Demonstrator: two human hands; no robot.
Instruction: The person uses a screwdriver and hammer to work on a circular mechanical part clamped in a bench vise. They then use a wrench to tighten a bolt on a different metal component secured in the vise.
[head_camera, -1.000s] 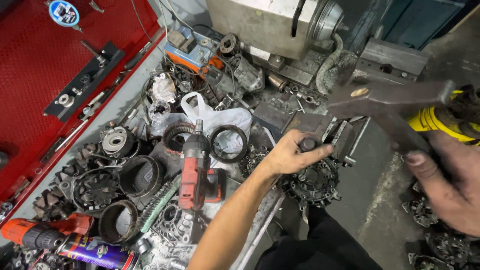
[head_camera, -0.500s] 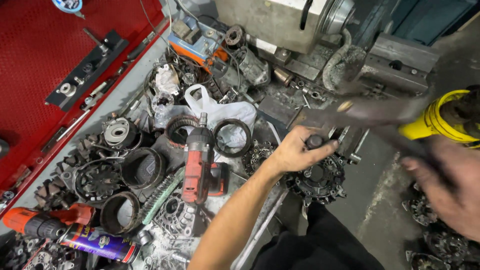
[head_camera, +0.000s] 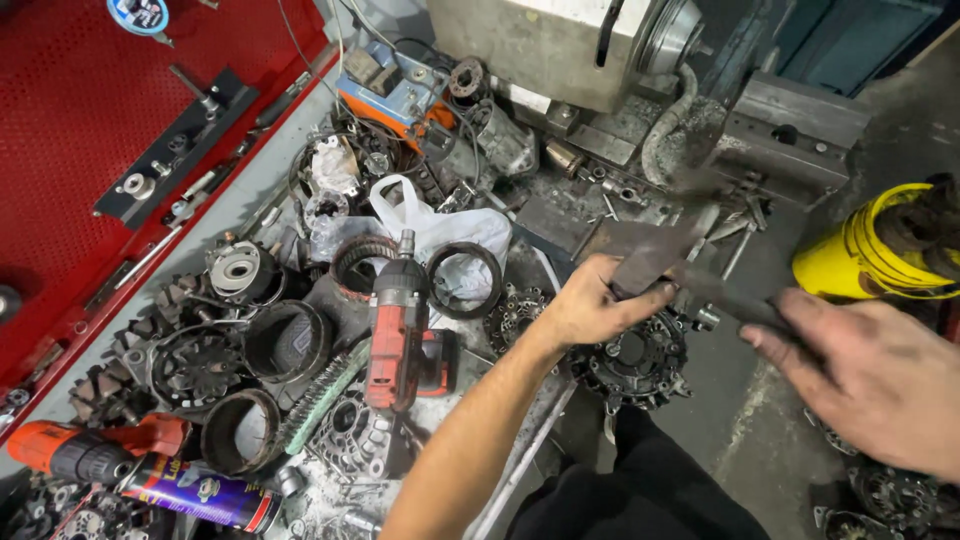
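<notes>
Two hands over a parts-strewn workbench (head_camera: 300, 200): left hand (head_camera: 590, 300) grips a metal part (head_camera: 640, 355); right hand's (head_camera: 870, 375) grip unclear.

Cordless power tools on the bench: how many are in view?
2. A red cordless driver lies mid-bench, nose pointing up, left of the left hand. An orange drill lies at the lower left edge, above a spray can. Clutter may hide others.

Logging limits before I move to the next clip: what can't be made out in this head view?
- Dark tool in the right hand: motion-blurred, kind unclear.
- Left hand: its grip hides the metal piece beneath.
- Yellow container: cut off by the right edge.
- Spray can: print too small.
</notes>
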